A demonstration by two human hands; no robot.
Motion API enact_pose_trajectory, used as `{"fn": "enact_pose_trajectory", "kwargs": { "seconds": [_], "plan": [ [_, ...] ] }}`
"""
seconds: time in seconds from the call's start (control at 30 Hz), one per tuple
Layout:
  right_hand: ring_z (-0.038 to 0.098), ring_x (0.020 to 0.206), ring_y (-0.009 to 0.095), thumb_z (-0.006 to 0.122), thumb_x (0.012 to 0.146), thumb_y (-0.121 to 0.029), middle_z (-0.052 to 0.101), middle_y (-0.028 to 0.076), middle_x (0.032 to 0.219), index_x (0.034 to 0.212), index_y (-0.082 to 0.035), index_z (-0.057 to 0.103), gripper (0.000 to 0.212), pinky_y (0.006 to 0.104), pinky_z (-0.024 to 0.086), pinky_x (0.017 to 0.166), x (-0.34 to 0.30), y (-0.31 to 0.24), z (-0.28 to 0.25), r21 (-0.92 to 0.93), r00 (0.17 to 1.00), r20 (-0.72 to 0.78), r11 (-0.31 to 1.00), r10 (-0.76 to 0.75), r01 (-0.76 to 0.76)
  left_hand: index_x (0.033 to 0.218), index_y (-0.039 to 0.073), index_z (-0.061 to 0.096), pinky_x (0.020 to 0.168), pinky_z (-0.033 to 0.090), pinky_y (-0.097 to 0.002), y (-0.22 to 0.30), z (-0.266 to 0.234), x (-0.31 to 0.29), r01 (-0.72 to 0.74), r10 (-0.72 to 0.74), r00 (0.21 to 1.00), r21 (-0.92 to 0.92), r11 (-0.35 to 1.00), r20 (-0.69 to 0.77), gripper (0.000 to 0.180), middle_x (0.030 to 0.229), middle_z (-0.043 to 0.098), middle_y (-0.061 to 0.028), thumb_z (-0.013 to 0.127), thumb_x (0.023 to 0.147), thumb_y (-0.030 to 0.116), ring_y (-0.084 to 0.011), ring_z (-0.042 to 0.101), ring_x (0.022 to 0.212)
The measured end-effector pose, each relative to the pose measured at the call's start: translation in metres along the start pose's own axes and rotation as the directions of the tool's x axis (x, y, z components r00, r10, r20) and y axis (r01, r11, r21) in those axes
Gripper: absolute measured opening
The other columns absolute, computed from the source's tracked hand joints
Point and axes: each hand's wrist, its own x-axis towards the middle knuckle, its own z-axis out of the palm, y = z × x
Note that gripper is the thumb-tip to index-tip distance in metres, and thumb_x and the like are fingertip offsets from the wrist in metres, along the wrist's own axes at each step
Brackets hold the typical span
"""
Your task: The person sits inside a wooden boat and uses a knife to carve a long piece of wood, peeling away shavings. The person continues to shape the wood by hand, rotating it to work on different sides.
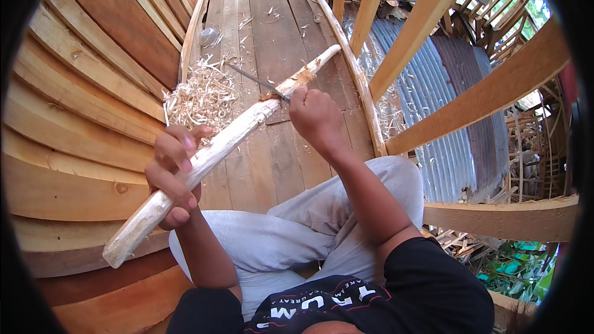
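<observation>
A long pale wooden stick (pixel 229 142), mostly stripped of bark, runs slantwise from lower left to upper right in front of me. My left hand (pixel 176 176) is wrapped round its lower part from beneath, the fingers curled over the wood. Closed in a fist, my right hand (pixel 314 114) grips a knife whose handle is hidden in the palm. The thin dark knife blade (pixel 255 78) points up and left and lies across the stick, touching it near a rough brown patch (pixel 303 77). Beyond the blade, the stick's far end tapers to a blunt tip.
A heap of curled wood shavings (pixel 201 96) lies by the left plank wall (pixel 80 99). Behind it stands a small clear cup (pixel 209 37). More shavings dot the plank floor (pixel 272 18). A wooden railing (pixel 482 102) borders the right, with corrugated metal sheets (pixel 427 99) outside.
</observation>
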Motion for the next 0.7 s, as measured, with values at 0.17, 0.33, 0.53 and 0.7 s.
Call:
{"fn": "enact_pose_trajectory", "kwargs": {
  "seconds": [0.17, 0.33, 0.53, 0.7],
  "plan": [
    [0.064, 0.079, 0.048, 0.030, 0.096, -0.032, 0.065, 0.029, 0.077, 0.074, 0.003, 0.069, 0.057, 0.0550, 0.049, 0.078, 0.026, 0.025, 0.023, -0.001, 0.998, -0.030, 0.999, 0.048, -0.048, 0.094, 0.018, 0.052, 0.116, 0.024, -0.0556, -0.024, -0.031, -0.025, -0.125, 0.042, 0.932, -0.208, 0.970, -0.361, 0.038, 0.076, 0.040, 0.0059, 0.070, 0.082, 0.049, -0.0089, 0.049, 0.081],
    [0.062, 0.085, 0.048, 0.028, 0.099, -0.040, 0.064, 0.032, 0.083, 0.078, 0.005, 0.068, 0.063, 0.0559, 0.047, 0.081, -0.006, -0.012, 0.009, 0.028, 0.991, 0.129, 0.999, -0.031, 0.028, 0.089, 0.015, 0.048, 0.114, 0.029, -0.0576, -0.028, -0.030, -0.020, -0.114, 0.081, 0.902, -0.053, 0.992, -0.423, 0.052, 0.073, 0.044, 0.0045, 0.060, 0.081, 0.065, -0.0123, 0.053, 0.080],
    [0.065, 0.077, 0.046, 0.030, 0.098, -0.037, 0.066, 0.027, 0.075, 0.075, 0.001, 0.070, 0.060, 0.0543, 0.049, 0.077, 0.031, 0.034, 0.018, 0.000, 0.997, -0.029, 0.997, 0.078, -0.078, 0.120, 0.014, 0.054, 0.116, 0.029, -0.0564, -0.012, 0.004, 0.001, 0.075, -0.128, 0.687, -0.105, 0.992, -0.715, 0.076, 0.076, 0.050, 0.0054, 0.056, 0.071, 0.072, -0.0119, 0.055, 0.085],
    [0.066, 0.079, 0.045, 0.032, 0.096, -0.036, 0.067, 0.027, 0.078, 0.078, 0.002, 0.071, 0.057, 0.0532, 0.050, 0.075, 0.014, 0.004, 0.010, -0.063, 0.999, 0.040, 0.998, 0.014, -0.011, 0.080, 0.017, 0.038, 0.075, 0.041, -0.0330, -0.025, 0.007, -0.016, -0.117, 0.074, 0.853, -0.051, 0.992, -0.517, 0.018, 0.058, 0.036, 0.0060, 0.052, 0.092, 0.014, -0.0090, 0.041, 0.061]
  ]
}}
